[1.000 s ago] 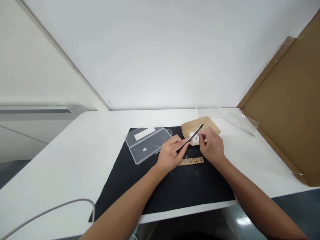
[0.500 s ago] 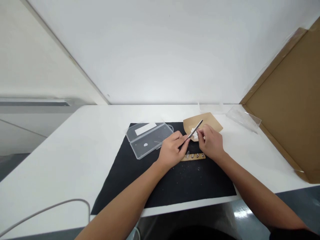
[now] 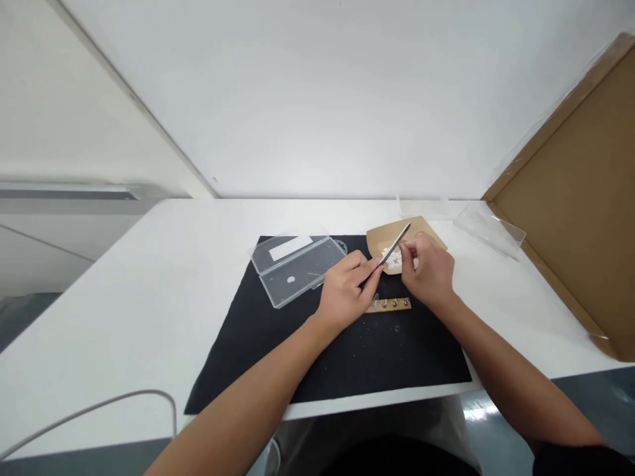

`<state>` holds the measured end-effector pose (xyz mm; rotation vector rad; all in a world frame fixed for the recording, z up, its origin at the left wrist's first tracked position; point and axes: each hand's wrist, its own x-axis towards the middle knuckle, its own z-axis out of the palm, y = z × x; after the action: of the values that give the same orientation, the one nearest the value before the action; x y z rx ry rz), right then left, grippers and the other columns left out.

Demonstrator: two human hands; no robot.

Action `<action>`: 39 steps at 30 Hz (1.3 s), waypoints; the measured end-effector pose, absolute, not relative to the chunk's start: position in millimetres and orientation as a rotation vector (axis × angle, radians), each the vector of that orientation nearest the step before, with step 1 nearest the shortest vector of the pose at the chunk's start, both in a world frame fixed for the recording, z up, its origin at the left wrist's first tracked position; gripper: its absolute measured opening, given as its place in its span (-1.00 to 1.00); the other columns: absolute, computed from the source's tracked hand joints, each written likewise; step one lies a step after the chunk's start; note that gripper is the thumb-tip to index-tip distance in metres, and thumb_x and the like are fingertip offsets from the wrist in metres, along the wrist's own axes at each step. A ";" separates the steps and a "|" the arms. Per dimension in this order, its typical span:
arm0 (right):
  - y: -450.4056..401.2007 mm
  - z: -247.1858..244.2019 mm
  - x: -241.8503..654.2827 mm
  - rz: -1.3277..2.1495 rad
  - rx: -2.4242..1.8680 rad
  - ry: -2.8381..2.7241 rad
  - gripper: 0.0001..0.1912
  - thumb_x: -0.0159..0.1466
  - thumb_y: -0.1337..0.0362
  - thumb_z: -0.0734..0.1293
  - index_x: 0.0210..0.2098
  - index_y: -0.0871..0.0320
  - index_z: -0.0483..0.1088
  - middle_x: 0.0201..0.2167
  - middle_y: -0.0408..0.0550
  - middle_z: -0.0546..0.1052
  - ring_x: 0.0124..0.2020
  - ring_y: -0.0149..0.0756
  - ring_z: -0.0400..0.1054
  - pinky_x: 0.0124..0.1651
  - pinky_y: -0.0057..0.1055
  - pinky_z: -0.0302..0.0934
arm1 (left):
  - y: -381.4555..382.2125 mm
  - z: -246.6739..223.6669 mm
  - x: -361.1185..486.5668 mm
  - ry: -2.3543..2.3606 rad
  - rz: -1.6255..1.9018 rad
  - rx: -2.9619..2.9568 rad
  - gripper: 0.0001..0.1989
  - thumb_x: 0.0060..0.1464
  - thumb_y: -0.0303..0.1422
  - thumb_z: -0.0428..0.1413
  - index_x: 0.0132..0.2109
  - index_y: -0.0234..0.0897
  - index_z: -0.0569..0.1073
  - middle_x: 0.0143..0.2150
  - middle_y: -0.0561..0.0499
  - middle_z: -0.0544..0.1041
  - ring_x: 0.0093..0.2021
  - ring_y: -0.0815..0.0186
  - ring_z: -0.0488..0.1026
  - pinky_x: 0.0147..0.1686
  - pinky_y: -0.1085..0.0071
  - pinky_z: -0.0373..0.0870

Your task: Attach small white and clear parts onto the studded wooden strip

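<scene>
My left hand [image 3: 350, 284] pinches a thin nail file [image 3: 395, 244], dark along one face and pale on the other, which slants up to the right. Close to the file's right side, my right hand [image 3: 427, 268] has thumb and forefinger pressed together; whatever they hold is too small to make out. Small white pieces [image 3: 391, 259] lie heaped on a brown paper sheet [image 3: 384, 235] behind the hands. Below the fingers, a narrow tan strip [image 3: 388, 305] bears several small metal studs, with a clear piece standing near its left end, partly hidden by my left hand.
An open clear plastic case [image 3: 300, 268] with a white label lies on the black mat [image 3: 258, 357]. Clear plastic pieces [image 3: 489, 229] rest at the back right beside a large cardboard box [image 3: 575, 218]. A grey cable [image 3: 99, 408] curves over the white table's left front.
My right hand has moved slightly right, away from the file, which now shows more of its pale face. The whole view has shifted a little.
</scene>
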<state>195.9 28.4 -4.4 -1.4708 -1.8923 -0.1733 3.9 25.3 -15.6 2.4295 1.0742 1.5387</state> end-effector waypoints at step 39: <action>25.5 -1.6 210.8 0.042 -1.274 -1.936 -0.77 0.49 0.17 0.29 -0.31 0.08 0.32 -0.40 -0.15 0.55 -0.36 -0.26 0.44 -0.04 -0.21 0.13 | 41.5 -9.3 -25.0 1.852 1.229 2.671 -0.77 0.39 -0.29 0.09 -0.04 -0.23 0.64 -0.31 -0.09 0.58 -0.25 0.15 0.49 -0.18 0.22 0.30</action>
<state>210.8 25.5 -1.6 -1.2743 -1.9363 0.0421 -25.0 41.5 -9.3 2.6712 1.8519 1.2293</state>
